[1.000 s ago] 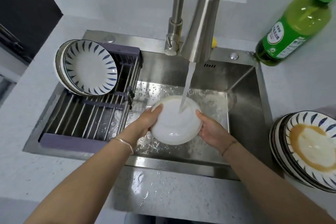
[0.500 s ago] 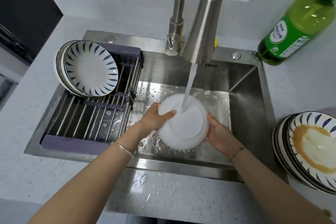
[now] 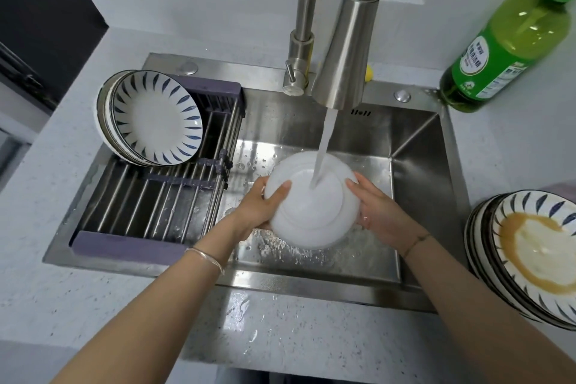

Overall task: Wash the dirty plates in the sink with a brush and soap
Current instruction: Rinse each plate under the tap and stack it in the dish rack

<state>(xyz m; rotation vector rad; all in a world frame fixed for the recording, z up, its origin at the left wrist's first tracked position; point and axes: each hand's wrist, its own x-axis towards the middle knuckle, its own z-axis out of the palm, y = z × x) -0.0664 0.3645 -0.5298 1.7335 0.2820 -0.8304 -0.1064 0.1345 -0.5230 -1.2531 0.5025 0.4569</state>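
A white plate [image 3: 308,215] is held upside down over the steel sink [image 3: 417,165], its underside under the running water stream [image 3: 324,146] from the faucet [image 3: 346,50]. My left hand [image 3: 260,206] grips the plate's left rim, thumb on top. My right hand [image 3: 377,212] grips its right rim. A stack of dirty blue-patterned plates [image 3: 530,252] with brown sauce sits on the counter at right. Clean patterned plates [image 3: 152,125] lean in the drying rack [image 3: 156,196] on the sink's left half. No brush is in view.
A green soap bottle [image 3: 505,50] stands on the counter behind the sink's right corner. Jars line a shelf at the back. The white counter [image 3: 280,327] in front of the sink is wet with drops.
The plate has been turned and shifted slightly right under the stream; both hands moved with it. My left thumb now lies on the plate's back.
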